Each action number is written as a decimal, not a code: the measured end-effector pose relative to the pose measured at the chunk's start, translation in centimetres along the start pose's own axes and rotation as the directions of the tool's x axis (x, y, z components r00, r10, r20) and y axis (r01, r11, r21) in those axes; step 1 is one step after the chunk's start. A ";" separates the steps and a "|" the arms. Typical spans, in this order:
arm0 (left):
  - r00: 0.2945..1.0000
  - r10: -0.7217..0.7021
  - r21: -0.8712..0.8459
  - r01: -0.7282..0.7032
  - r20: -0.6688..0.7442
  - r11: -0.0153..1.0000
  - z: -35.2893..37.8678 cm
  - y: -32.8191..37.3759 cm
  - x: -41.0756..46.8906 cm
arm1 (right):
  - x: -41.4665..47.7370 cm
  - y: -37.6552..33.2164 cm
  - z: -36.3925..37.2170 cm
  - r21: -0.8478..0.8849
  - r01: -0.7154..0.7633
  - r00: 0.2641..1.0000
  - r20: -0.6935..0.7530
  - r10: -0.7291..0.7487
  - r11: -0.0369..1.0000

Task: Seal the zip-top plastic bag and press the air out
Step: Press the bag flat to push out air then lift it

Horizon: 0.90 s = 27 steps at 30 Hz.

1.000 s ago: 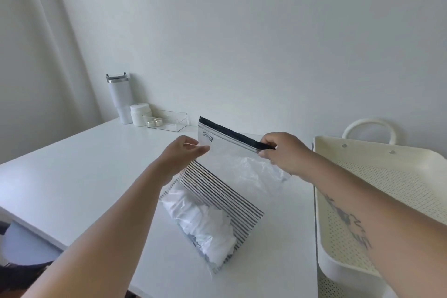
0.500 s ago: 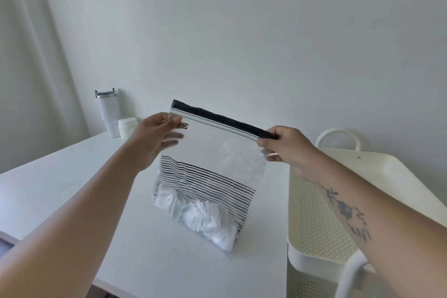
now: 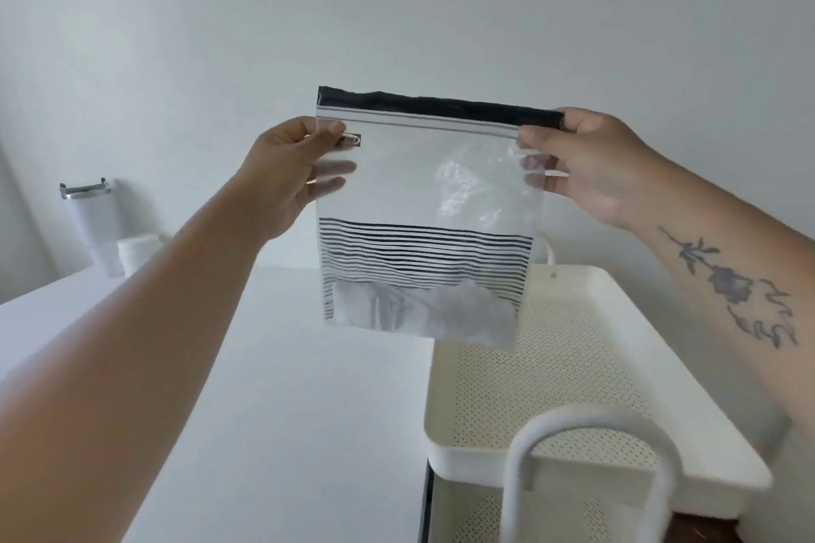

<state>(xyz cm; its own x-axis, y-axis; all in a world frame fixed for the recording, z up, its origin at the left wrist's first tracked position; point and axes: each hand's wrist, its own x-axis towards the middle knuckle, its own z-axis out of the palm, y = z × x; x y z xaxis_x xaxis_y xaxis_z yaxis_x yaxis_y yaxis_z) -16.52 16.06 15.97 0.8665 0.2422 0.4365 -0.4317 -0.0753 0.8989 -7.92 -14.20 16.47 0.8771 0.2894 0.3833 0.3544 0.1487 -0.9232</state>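
A clear zip-top bag [image 3: 397, 185] with a black top strip and thin black stripes hangs upright in the air above the table. Crumpled white material [image 3: 423, 313] fills its bottom. My left hand [image 3: 286, 172] pinches the bag's upper left corner, fingers behind the plastic. At the upper right corner my right hand [image 3: 586, 163] grips the black strip, thumb in front. The top strip runs straight and taut between both hands; whether the zip is pressed closed I cannot tell.
A white table [image 3: 282, 388] lies below. A cream perforated cart tray [image 3: 591, 366] with looped handles stands at the right, its near handle [image 3: 586, 467] close to me. A white tumbler [image 3: 95, 225] and small jar [image 3: 139, 251] stand at the far left by the wall.
Both hands have lifted the bag off the table and levelled its top strip; the bag now hangs free, higher and further right, and the view has shifted toward the cart.
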 end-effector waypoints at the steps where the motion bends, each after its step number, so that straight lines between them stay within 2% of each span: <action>1: 1.000 -0.010 -0.009 0.011 0.013 1.000 1.4 -0.5 0.3 | -0.1 -0.2 -1.4 -0.026 -0.004 1.000 -0.020 0.003 1.000; 6: 0.992 -0.109 -0.032 0.111 0.061 0.993 7.8 -4.5 0.8 | -1.0 1.2 -7.7 -0.127 -0.115 0.988 -0.115 0.100 0.985; 13: 0.953 -0.294 -0.040 0.297 0.076 0.954 13.6 -12.3 0.7 | -1.4 7.6 -13.5 -0.126 -0.266 0.954 -0.175 0.243 0.956; 23: 0.908 -0.393 0.103 0.409 -0.146 0.907 17.5 -20.5 4.3 | 3.7 17.9 -15.3 -0.133 -0.381 0.885 -0.340 0.319 0.915; 27: 0.871 -0.438 0.220 0.483 -0.223 0.848 18.5 -23.5 5.0 | 4.6 20.8 -15.1 -0.230 -0.418 0.883 -0.329 0.334 0.879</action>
<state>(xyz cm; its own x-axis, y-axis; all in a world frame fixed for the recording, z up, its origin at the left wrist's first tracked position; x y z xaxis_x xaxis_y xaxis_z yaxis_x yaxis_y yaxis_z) 2.53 1.18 -2.22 0.8880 0.4594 -0.0222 0.1073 -0.1599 0.9813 8.37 -24.03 -1.38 0.9998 -0.0060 0.0208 0.0191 -0.2081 -0.9779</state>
